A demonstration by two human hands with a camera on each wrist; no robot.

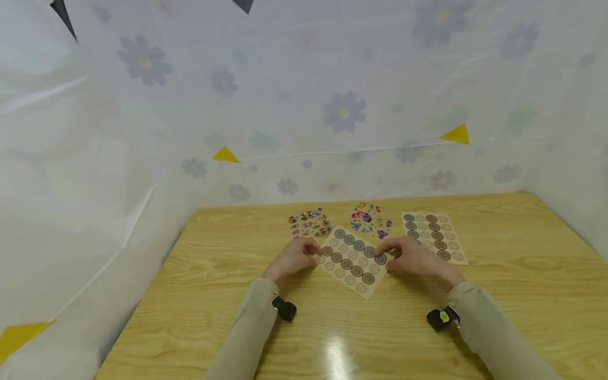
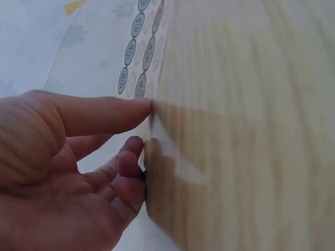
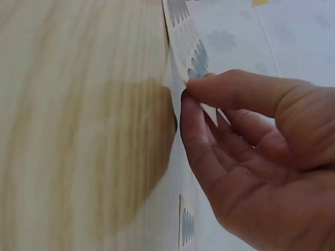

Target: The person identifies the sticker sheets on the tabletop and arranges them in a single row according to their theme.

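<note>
A cream sheet of round stickers, with rows of dark, brown and pale circles, lies turned at an angle between both hands. At its left corner is my left hand, thumb and forefinger pinching the edge; the other fingertips curl close to the tabletop in the left wrist view. My right hand pinches the right corner between thumb and forefinger, and a small tip of the sheet sticks out past the fingers. In the right wrist view the sheet rises a little from the wooden surface at that end.
Behind the held sheet, two clear sheets with colourful cartoon stickers, one on the left and one on the right, lie on the wooden table. A second round-sticker sheet lies beyond my right hand. White flowered sheeting encloses the table.
</note>
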